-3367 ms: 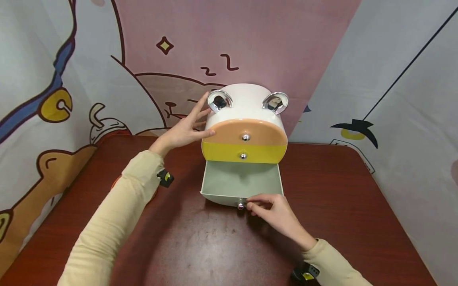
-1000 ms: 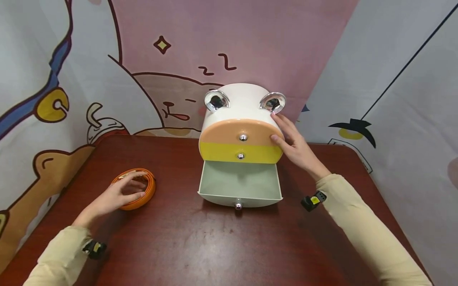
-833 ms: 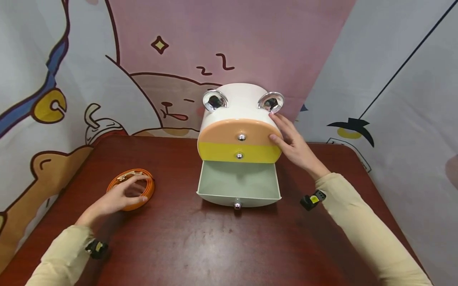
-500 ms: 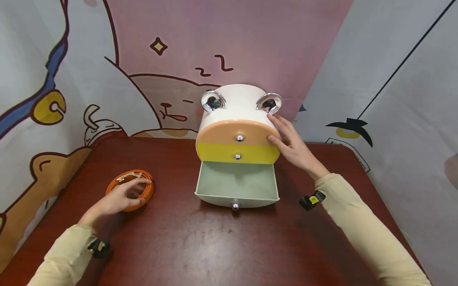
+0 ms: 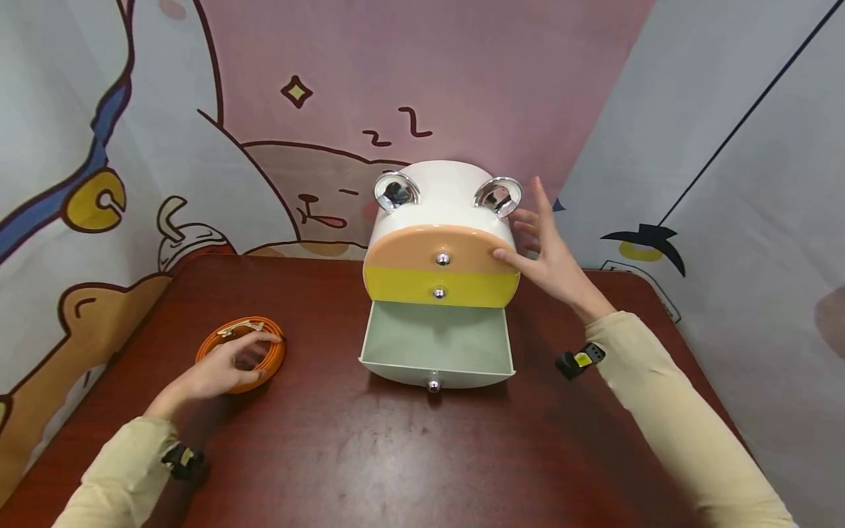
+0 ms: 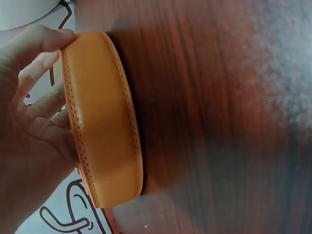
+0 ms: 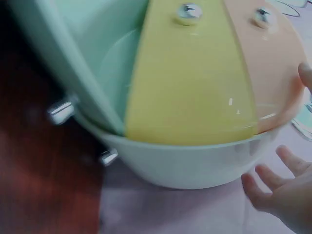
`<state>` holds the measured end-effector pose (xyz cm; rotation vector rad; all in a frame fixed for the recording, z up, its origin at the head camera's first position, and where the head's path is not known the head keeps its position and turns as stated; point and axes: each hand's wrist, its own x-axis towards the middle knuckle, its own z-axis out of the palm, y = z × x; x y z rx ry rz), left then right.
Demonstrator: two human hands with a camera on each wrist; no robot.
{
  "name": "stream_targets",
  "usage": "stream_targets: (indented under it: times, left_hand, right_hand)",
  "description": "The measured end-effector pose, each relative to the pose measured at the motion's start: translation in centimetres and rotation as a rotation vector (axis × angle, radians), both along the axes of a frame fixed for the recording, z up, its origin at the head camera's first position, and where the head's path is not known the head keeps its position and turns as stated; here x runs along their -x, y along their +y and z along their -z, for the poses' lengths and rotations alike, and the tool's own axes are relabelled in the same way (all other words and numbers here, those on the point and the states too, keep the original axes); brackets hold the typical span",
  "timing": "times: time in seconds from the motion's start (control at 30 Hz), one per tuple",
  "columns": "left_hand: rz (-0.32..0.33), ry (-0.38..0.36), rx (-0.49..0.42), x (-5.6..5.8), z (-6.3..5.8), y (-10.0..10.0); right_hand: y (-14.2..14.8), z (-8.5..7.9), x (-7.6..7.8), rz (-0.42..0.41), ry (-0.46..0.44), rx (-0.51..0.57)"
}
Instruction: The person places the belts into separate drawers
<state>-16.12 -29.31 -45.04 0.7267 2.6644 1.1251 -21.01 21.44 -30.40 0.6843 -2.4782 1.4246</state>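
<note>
In the head view, a coiled orange leather belt [image 5: 275, 353] with a gold buckle [image 5: 246, 325] lies at the left of the table. My left hand [image 5: 214, 372] rests over it with loosely bent fingers. The left wrist view shows stitched edges on the belt [image 6: 100, 122] and a digit at its upper edge. A white drawer box [image 5: 449, 192] with silver eyes stands at the back. Its pale green bottom drawer [image 5: 436, 341] is pulled out, with nothing in it. My right hand [image 5: 551, 257] is spread, its thumb at the orange top drawer [image 5: 409, 248], its other fingers apart from the box's side.
Between the orange and green drawers, the yellow middle drawer [image 5: 396, 284] is closed. Each drawer has a silver knob, such as the bottom knob [image 5: 433, 386]. A cartoon-printed cloth [image 5: 422, 66] hangs behind the dark red wooden table [image 5: 396, 455].
My left hand has moved from the box to the belt. My right hand has left the bottom knob for the box's right side, and its fingers have just lifted and spread.
</note>
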Motion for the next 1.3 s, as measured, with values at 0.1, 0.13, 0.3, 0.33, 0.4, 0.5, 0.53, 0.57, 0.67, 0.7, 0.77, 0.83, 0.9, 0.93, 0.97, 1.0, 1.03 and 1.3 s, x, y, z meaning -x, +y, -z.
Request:
stream_targets:
  times: [0.1,0.13,0.3,0.33,0.4,0.5,0.53,0.57,0.67,0.7,0.77,0.83,0.9,0.93,0.97,1.0,1.03,1.3]
  left_hand:
    - [-0.002,-0.004,0.005,0.0,0.2,0.0]
    - [-0.004,-0.005,0.005,0.0,0.2,0.0]
    - [-0.005,-0.025,0.011,-0.1,0.0,0.2]
    - [-0.007,-0.027,0.011,-0.1,0.0,0.2]
    - [-0.009,-0.027,0.014,-0.1,-0.2,0.3]
    - [-0.014,-0.028,0.015,0.0,-0.3,0.4]
    - [-0.017,-0.03,0.012,0.0,-0.3,0.4]
    - [-0.019,-0.034,0.008,0.0,-0.4,0.4]
    - [-0.027,-0.044,-0.012,0.1,-0.5,0.6]
    - [-0.031,-0.046,-0.02,0.2,-0.6,0.7]
    - [-0.038,-0.043,-0.036,0.2,-0.7,0.8]
    - [-0.05,-0.031,-0.054,0.3,-1.0,1.0]
    - [-0.062,-0.019,-0.069,0.3,-1.2,1.1]
    - [-0.067,-0.011,-0.075,0.3,-1.4,1.1]
    - [-0.07,-0.006,-0.079,0.3,-1.6,1.2]
    - [-0.075,-0.003,-0.08,0.4,-1.8,1.2]
    - [-0.081,-0.001,-0.08,0.4,-2.0,1.2]
    - [-0.104,-0.03,-0.118,0.7,-3.5,1.5]
  right_hand:
    - [0.1,-0.2,1.2,-0.003,-0.015,0.003]
    - [0.1,-0.2,1.6,-0.004,-0.025,0.003]
    - [0.6,0.3,2.8,0.008,-0.08,-0.001]
    - [0.6,0.4,2.9,0.008,-0.081,0.003]
    - [0.7,0.5,3.0,0.006,-0.084,0.013]
    - [0.7,0.5,2.9,0.001,-0.085,0.019]
    - [0.7,0.4,2.9,-0.001,-0.086,0.021]
    - [0.7,0.4,2.9,0.0,-0.089,0.023]
    - [0.6,0.4,2.9,-0.002,-0.093,0.03]
    - [0.6,0.3,2.9,-0.003,-0.094,0.033]
    - [0.5,0.3,2.9,-0.004,-0.095,0.037]
    - [0.5,0.3,2.9,-0.003,-0.097,0.038]
    - [0.5,0.3,2.9,-0.003,-0.099,0.04]
    - [0.5,0.3,2.9,-0.003,-0.101,0.041]
    - [0.5,0.3,2.9,-0.004,-0.102,0.042]
    - [0.5,0.4,3.0,-0.005,-0.103,0.044]
    - [0.5,0.4,3.0,-0.007,-0.106,0.045]
    - [0.4,0.5,3.1,-0.012,-0.12,0.046]
